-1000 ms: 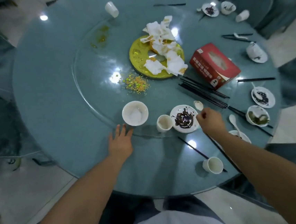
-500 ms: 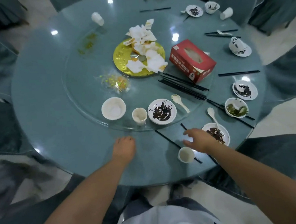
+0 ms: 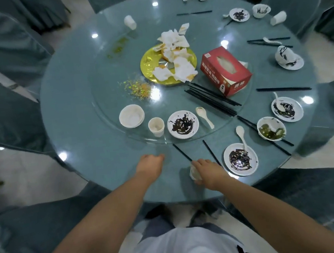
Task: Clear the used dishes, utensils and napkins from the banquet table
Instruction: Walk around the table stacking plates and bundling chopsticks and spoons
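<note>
My right hand [image 3: 208, 170] is closed around a small white cup [image 3: 193, 172] near the table's front edge, mostly hiding it. My left hand [image 3: 150, 165] rests on the tabletop with fingers curled, holding nothing. Just beyond, on the glass turntable [image 3: 102, 104], stand a white bowl [image 3: 132, 116], a paper cup [image 3: 156, 126], a sauce-smeared plate [image 3: 183, 124] and a spoon [image 3: 204, 116]. Right of my right hand lies another dirty plate [image 3: 240, 159] with a spoon [image 3: 242, 135]. Crumpled napkins [image 3: 175, 54] cover a gold plate [image 3: 150, 63].
A red tissue box [image 3: 225, 70] and a bundle of black chopsticks [image 3: 212, 98] sit on the turntable. More dirty plates, bowls, cups and chopsticks ring the right and far edges. Food crumbs [image 3: 138, 87] lie on the glass. Covered chairs [image 3: 6, 39] surround the table.
My right hand left the spoon by the dirty plate, drew back toward me and closed on the small cup. My left hand slid back from the turntable edge and curled.
</note>
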The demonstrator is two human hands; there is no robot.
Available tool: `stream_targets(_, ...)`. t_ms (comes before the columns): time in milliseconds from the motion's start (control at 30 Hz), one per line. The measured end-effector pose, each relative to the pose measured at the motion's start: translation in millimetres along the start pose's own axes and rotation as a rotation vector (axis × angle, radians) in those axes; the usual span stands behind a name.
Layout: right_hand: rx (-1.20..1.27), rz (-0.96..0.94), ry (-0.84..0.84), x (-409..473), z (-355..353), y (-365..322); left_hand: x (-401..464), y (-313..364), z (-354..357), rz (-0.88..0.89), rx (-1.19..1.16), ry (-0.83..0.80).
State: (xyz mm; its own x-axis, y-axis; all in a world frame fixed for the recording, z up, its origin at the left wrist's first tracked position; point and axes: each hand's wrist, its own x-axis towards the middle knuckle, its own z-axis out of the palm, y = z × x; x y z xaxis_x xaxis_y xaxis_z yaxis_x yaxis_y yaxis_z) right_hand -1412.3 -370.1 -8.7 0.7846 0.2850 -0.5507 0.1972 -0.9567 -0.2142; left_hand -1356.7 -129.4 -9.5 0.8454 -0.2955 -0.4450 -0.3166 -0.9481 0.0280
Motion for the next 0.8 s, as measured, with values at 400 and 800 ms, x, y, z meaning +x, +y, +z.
stream_targets(400, 0.253, -0.066, 0.412, 79.9, -123.9, -42.0, 21.6, -71.8, -40.9, -0.032, -0.141, 0.168)
stream_targets(800, -0.095, 0.015, 0.176, 154.7, -148.3, -94.3, 42.8, -149.5, -22.7, 0.119, -0.152, 0.092)
